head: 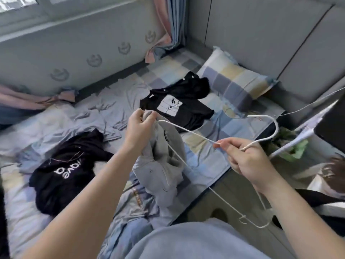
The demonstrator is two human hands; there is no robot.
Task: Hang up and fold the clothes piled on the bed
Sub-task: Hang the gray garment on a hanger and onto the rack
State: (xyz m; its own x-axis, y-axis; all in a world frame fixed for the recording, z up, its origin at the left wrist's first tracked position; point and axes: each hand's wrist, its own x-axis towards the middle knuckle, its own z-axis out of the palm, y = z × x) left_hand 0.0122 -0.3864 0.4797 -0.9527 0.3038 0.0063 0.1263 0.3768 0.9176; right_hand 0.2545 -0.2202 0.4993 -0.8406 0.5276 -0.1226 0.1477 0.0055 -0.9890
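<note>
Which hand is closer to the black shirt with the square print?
Left. The left hand is close beside that black shirt; the right hand, gripping the white hanger, is farther off.

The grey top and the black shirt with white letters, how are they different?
The grey top hangs bunched from the left hand, with the white hanger from the right hand poking into it; the black shirt with white letters lies crumpled on the bed, untouched. The grey top is pale; the black shirt is dark with print. Both are wrinkled and unfolded.
</note>
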